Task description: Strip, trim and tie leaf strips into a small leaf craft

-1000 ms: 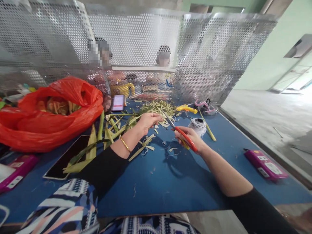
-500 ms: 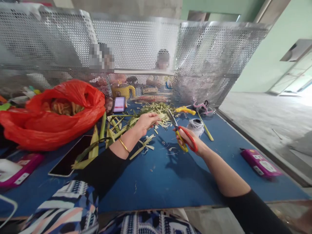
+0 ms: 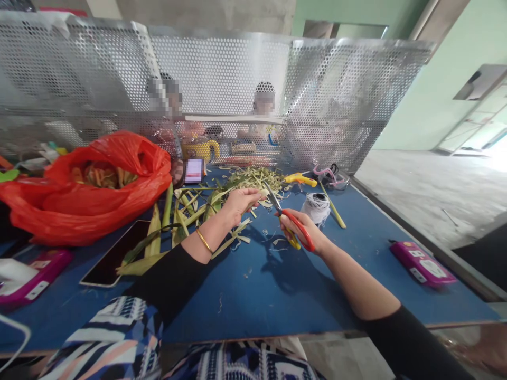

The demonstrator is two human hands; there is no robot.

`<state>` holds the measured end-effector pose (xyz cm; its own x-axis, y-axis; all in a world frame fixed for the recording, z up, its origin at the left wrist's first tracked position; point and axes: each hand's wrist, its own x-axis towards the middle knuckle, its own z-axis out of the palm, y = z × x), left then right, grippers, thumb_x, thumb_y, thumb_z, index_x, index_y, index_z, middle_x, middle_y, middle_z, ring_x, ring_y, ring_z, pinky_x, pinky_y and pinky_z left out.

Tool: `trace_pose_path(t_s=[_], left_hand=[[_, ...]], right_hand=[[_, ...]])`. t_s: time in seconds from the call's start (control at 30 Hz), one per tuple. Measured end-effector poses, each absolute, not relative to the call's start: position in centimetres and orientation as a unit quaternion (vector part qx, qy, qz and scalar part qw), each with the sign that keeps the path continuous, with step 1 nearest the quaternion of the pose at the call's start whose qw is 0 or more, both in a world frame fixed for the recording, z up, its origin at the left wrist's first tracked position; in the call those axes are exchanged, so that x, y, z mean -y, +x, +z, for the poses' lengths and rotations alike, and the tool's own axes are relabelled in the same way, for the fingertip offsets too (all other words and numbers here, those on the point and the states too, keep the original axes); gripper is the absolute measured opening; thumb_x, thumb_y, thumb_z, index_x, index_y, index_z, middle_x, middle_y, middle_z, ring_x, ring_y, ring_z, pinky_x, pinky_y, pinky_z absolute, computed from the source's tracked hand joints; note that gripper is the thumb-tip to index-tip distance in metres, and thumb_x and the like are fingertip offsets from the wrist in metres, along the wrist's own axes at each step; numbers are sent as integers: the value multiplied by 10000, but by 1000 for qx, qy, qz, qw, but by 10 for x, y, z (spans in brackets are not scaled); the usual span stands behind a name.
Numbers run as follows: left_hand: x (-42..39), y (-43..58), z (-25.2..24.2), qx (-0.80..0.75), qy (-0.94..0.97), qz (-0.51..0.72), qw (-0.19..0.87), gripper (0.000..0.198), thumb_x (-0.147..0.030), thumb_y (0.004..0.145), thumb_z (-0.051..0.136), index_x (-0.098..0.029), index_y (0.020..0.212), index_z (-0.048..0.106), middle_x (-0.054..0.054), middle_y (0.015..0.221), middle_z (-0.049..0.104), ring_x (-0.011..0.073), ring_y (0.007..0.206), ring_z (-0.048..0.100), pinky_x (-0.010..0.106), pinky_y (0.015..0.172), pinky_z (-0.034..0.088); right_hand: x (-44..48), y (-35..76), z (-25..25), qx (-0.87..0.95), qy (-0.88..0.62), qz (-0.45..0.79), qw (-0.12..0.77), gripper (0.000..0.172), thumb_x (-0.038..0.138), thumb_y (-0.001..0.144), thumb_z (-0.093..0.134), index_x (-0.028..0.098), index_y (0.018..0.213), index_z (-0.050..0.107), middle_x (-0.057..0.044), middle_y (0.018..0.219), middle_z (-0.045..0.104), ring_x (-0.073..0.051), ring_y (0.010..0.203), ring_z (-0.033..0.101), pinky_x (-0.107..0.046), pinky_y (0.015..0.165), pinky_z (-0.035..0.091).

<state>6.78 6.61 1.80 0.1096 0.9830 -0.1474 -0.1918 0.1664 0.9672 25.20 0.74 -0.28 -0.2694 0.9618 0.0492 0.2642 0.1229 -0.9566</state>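
My right hand (image 3: 303, 228) is closed on red and yellow handled scissors (image 3: 288, 220), whose blades point up and left toward my left hand. My left hand (image 3: 240, 202), with a gold bangle on the wrist, pinches a thin pale green leaf strip (image 3: 259, 193) just above the blue table (image 3: 277, 285). The scissor tips sit right beside that strip. A heap of cut green leaf strips (image 3: 245, 179) lies behind both hands, and longer leaves (image 3: 158, 232) lie to the left.
A red plastic bag (image 3: 87, 190) of material sits at left, a dark phone (image 3: 114, 253) lies flat near it. A spool of white thread (image 3: 316, 206), yellow cutter (image 3: 301, 180), pink cases (image 3: 420, 263) and a perforated metal screen (image 3: 237, 84) with people behind it.
The scissors went from nearly shut to open to closing again beside the strip. My left hand stayed in place holding the strip. The view shifted slightly.
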Motion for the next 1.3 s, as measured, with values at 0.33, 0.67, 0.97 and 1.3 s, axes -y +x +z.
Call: trace_pose_path(t_s=[0.33,0.67,0.97,1.3], left_hand=[[-69,72,16,-489,407,478,606,114,-42,724,701,-151,704,673,6,660,702,61,482,551,187,443,320],[-45,63,32,-442,378,510,634,136,-17,706,690,-145,686,649,14,645,665,105,577,618,224,526,451],[0,57,35,-413,339,545,646,111,-89,636,757,-162,682,686,-21,579,645,89,526,565,230,556,458],[11,49,28,-440,434,547,565,109,-124,612,792,-160,600,689,-23,567,637,88,526,522,225,567,427]], right_hand=[[-8,249,1,609,-534,442,385,563,738,615,661,197,673,520,69,513,430,-75,399,395,-226,400,293],[-9,253,-1,705,-708,-20,39,308,313,924,490,127,1114,646,-166,985,709,-283,891,682,-309,657,437],[-2,235,18,709,-597,156,341,238,309,888,531,176,965,713,-103,1011,716,-226,947,654,-332,825,481],[-6,189,42,584,-440,358,580,174,361,644,711,200,656,647,20,584,586,-126,586,496,-282,599,435]])
